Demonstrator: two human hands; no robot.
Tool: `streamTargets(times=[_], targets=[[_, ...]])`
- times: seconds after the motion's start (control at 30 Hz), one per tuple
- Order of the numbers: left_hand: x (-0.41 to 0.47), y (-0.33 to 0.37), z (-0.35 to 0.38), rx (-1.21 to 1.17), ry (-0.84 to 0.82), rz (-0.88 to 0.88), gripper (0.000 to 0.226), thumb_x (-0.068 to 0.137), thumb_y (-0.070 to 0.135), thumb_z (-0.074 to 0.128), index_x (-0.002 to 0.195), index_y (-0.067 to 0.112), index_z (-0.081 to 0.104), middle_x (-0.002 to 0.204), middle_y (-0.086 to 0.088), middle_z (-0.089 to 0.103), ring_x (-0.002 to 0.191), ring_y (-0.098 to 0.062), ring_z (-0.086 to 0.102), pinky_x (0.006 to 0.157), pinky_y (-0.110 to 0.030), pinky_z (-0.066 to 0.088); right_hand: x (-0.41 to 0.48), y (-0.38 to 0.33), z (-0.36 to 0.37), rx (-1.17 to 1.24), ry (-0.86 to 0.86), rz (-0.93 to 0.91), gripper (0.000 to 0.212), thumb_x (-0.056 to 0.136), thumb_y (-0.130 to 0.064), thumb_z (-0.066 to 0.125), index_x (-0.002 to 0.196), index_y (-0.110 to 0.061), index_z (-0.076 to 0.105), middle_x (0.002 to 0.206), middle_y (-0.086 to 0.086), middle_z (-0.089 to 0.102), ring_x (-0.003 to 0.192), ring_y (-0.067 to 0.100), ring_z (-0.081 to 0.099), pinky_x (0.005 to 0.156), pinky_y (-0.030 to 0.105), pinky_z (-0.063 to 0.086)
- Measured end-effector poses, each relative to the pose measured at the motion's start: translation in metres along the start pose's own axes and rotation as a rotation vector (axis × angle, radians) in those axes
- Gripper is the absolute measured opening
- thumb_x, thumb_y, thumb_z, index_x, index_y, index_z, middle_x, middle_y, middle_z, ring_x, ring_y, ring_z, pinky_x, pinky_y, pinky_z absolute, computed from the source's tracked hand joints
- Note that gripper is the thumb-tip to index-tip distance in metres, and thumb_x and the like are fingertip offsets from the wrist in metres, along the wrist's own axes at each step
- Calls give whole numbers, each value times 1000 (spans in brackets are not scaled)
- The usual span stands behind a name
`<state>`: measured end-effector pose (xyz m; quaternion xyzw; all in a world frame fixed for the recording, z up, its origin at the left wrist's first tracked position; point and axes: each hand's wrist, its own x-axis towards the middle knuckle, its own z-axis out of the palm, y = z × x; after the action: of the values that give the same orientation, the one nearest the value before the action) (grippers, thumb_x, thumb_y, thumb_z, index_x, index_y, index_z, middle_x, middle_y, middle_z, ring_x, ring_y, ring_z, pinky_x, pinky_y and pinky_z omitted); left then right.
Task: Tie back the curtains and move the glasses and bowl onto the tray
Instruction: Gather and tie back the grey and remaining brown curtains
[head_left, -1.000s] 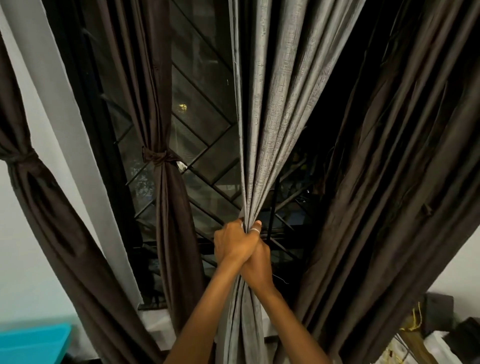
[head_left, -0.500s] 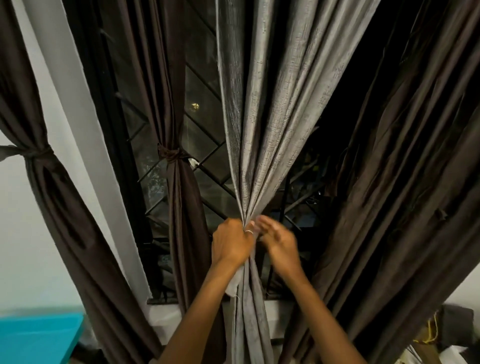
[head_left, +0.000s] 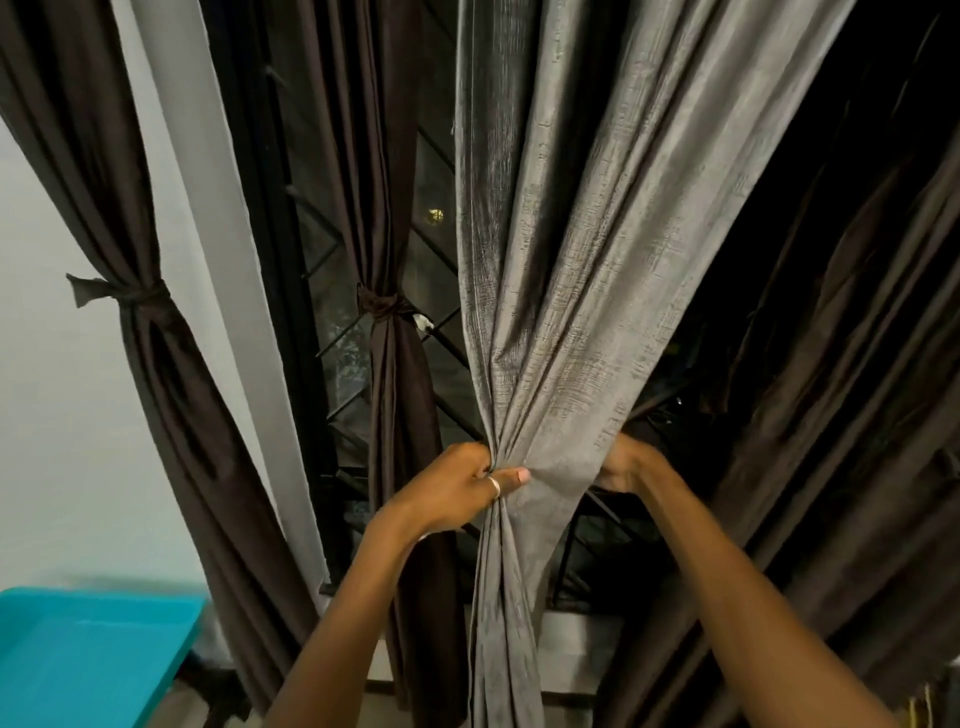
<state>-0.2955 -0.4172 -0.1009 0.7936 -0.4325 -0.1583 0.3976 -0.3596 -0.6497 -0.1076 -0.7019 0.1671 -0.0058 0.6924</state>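
Since a moment ago my right hand (head_left: 626, 462) has left the bunch and swung out to the right, round the far side of the grey curtain (head_left: 587, 270), while my left hand (head_left: 457, 486) has stayed clamped where it was. That left grip is closed on the gathered folds just left of centre, thumb laid across the front. The right hand is mostly hidden behind the cloth at centre right; it looks curled on the curtain's edge, but I cannot tell for sure whether it has hold of it. The curtain's long axis runs top to bottom of the frame, fanning wide above my hands and hanging narrow below them, so the loose width still to be drawn in lies right of my left grip, nearer the right hand. I judge the next pull goes from right to left, toward the pinch. Two brown curtains are already tied: one at middle left (head_left: 140, 301), one just left of centre (head_left: 387, 306). A blue tray (head_left: 171, 623) sits at lower left; I see no glasses or bowl.
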Motion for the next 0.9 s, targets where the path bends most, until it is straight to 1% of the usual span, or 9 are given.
streamTargets(times=[0.1, 0.17, 0.3, 0.33, 0.37, 0.5, 0.73, 0.83, 0.9], targets=[[-3, -4, -5, 1, 18, -5, 57, 95, 50, 64, 58, 20, 33, 48, 12, 24, 42, -8, 24, 43, -23, 22, -3, 4, 1, 39, -98, 118, 24, 105, -5, 47, 111, -1, 70, 107, 14, 77, 98, 26, 74, 86, 38, 61], [-3, -7, -7, -2, 27, -6, 56, 95, 51, 62, 62, 13, 38, 54, 3, 29, 47, -13, 28, 48, -28, 25, -5, 8, 1, 74, -111, 158, 27, 105, -6, 47, 113, 2, 72, 116, 19, 72, 108, 32, 69, 97, 42, 56], [0, -8, -7, -6, 5, 36, 50, 97, 49, 58, 90, -1, 59, 87, -11, 56, 76, -24, 55, 71, -39, 44, -9, 9, 0, 39, -106, 210, 35, 103, 1, 46, 86, -5, 76, 80, 6, 78, 71, 17, 74, 64, 27, 62], [1, -9, -6, 6, 7, 46, 48, 98, 46, 58, 97, -2, 62, 99, -15, 62, 87, -28, 62, 74, -56, 43, -10, 8, -1, 8, -85, 212, 32, 103, 3, 47, 86, -4, 73, 74, 5, 77, 66, 15, 73, 58, 26, 61], [2, -10, -5, 18, 17, 65, 46, 99, 42, 59, 107, -2, 65, 115, -16, 63, 102, -28, 64, 99, -46, 53, -11, 5, -1, -20, -71, 208, 34, 102, 5, 46, 82, -4, 72, 69, 4, 76, 60, 14, 71, 52, 24, 58], [0, -6, 2, -37, 160, 137, 36, 97, 32, 66, 132, 23, 65, 138, 9, 50, 129, -6, 49, 103, -7, 37, -12, -3, -2, -120, -92, 171, 62, 101, 10, 45, 53, -13, 76, 60, 1, 72, 50, 8, 69, 44, 18, 53], [1, -4, 7, -94, 110, 137, 41, 98, 27, 65, 138, 17, 61, 154, 8, 30, 142, -8, 34, 120, -28, 31, -21, -14, -5, -168, -2, 91, 67, 106, -1, 42, 52, -21, 76, 58, -2, 70, 51, 7, 68, 46, 20, 52], [3, -6, 7, -78, 73, 145, 39, 99, 28, 63, 137, 17, 62, 156, 12, 25, 142, -5, 29, 118, -25, 28, -21, -7, -8, -78, 244, 63, 40, 107, -4, 37, 81, -22, 61, 82, 2, 63, 71, 15, 63, 59, 28, 53], [4, -8, 7, -88, 80, 148, 40, 99, 30, 63, 137, 17, 62, 155, 13, 27, 140, -4, 31, 115, -22, 29, -19, -5, -6, -168, 280, 42, 35, 106, -1, 36, 83, -20, 54, 84, 0, 59, 73, 12, 60, 56, 22, 52]])
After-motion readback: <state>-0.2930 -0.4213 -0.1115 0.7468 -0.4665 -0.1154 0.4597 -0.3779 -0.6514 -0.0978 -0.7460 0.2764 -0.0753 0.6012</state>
